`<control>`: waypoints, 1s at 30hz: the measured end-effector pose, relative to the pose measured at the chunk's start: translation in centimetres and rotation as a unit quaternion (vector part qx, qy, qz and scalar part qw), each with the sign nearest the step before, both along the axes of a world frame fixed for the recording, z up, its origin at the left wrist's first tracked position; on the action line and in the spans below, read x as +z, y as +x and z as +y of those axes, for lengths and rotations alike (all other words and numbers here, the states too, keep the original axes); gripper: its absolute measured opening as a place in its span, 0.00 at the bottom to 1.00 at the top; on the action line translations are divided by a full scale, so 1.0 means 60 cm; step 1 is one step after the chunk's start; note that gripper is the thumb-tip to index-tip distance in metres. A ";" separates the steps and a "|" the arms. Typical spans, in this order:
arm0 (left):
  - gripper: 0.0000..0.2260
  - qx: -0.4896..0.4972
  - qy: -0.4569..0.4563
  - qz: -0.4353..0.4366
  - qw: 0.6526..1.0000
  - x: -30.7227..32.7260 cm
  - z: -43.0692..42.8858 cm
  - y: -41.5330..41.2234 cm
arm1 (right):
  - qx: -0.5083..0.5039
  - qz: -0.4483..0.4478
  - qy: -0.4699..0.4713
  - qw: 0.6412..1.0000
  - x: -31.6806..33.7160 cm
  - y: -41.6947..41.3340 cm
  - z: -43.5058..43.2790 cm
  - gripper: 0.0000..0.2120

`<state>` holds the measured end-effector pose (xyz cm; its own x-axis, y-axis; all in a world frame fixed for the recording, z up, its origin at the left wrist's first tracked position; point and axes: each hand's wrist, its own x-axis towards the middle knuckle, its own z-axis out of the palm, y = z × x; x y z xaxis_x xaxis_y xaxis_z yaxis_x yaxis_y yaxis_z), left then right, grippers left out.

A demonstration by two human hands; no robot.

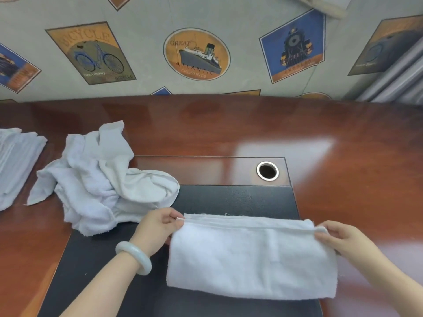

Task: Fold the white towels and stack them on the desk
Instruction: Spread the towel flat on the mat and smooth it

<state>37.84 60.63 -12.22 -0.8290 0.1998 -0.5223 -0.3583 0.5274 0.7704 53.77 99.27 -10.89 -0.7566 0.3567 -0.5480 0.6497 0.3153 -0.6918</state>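
Folded towel (251, 255) held by its two far corners
The left hand (158, 227) and right hand (338, 239) each pinch a corner with curled fingers (170, 219). The towel lies mostly on the black pad (229, 197) of the surface (343, 145), near a crumpled pile (103, 179), with a folded stack (16, 163) far left.

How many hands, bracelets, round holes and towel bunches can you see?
Hands: 2 (left hand, right hand)
Bracelets: 1 (bracelet)
Round holes: 1 (hole)
Towel bunches: 3 (held towel, crumpled heap, folded stack)
Total: 7
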 end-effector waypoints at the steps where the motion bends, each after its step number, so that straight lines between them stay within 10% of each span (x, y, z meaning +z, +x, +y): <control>1: 0.03 0.000 -0.014 0.011 1.000 -0.006 0.003 -0.010 | -0.010 0.003 0.021 1.000 -0.004 -0.011 0.001 0.05; 16: 0.02 0.037 -0.142 0.121 0.982 -0.065 0.047 -0.005 | -0.125 0.024 0.238 0.963 -0.090 -0.040 -0.042 0.10; 21: 0.12 -0.143 -0.226 0.440 0.857 -0.079 0.096 0.060 | 0.029 0.175 0.479 0.860 -0.122 -0.041 -0.115 0.14; 26: 0.25 -0.351 -0.288 0.368 0.811 -0.118 0.157 0.137 | 0.267 0.208 0.390 0.856 -0.162 -0.034 -0.234 0.26; 30: 0.29 -0.324 -0.338 0.341 0.815 -0.140 0.094 0.115 | 0.231 0.129 0.430 0.863 -0.185 -0.010 -0.157 0.32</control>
<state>44.72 66.26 -20.60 -0.8076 0.5688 -0.1561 0.5542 0.8223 0.1292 53.15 89.84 -22.00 -0.9843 0.1753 -0.0225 0.1765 0.9685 -0.1759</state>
